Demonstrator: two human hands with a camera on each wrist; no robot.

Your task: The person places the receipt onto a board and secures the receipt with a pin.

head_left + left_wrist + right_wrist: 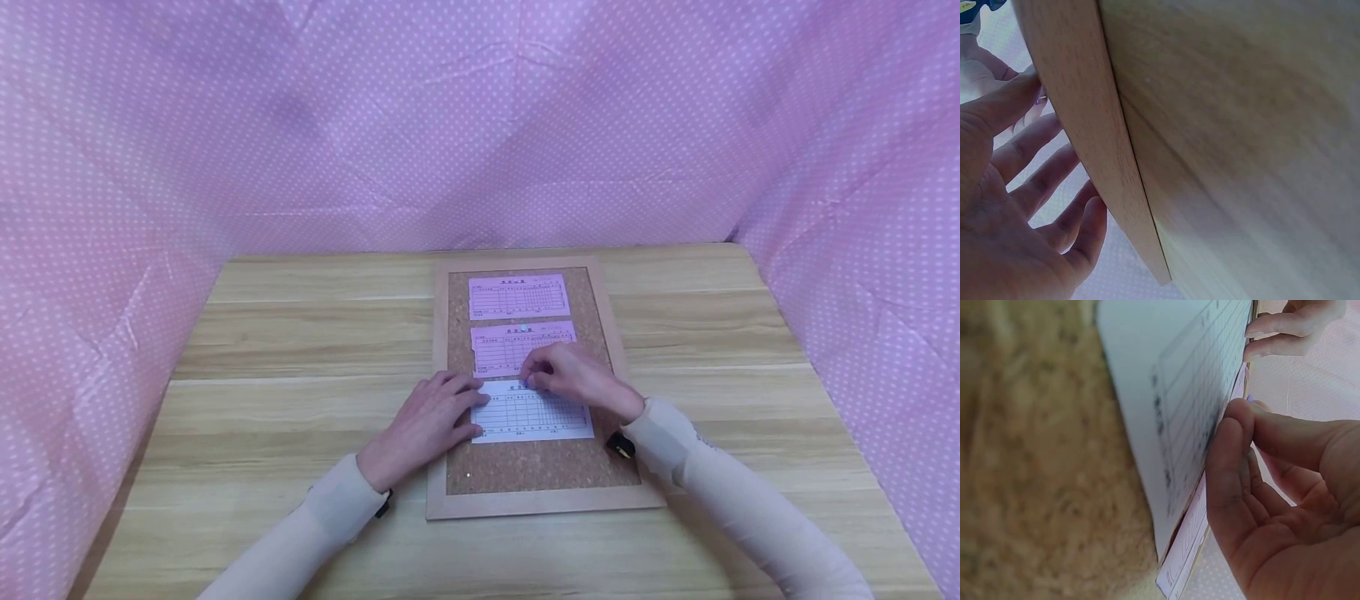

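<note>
On a wood-framed corkboard point(543, 468) lies a white printed slip point(517, 417). My left hand point(431, 415) rests at the slip's left edge, fingers spread and fairly straight, fingertips on the paper. At the slip's top edge my right hand point(573, 377) pinches a small purple push pin point(527, 384) between thumb and index finger. In the right wrist view, a bit of the purple pin point(1249, 399) shows behind the fingertips. Its point is hidden, so I cannot tell how deep it sits. Above the white slip lies a pink slip point(495, 354), partly covered by the right hand.
A second pink slip point(517, 298) lies higher on the corkboard. A pale blue-green push pin point(523, 327) sits at the middle slip's top edge. A tiny white speck point(468, 475) shows low on the cork. The wooden table point(300, 333) meets a pink dotted curtain point(480, 125).
</note>
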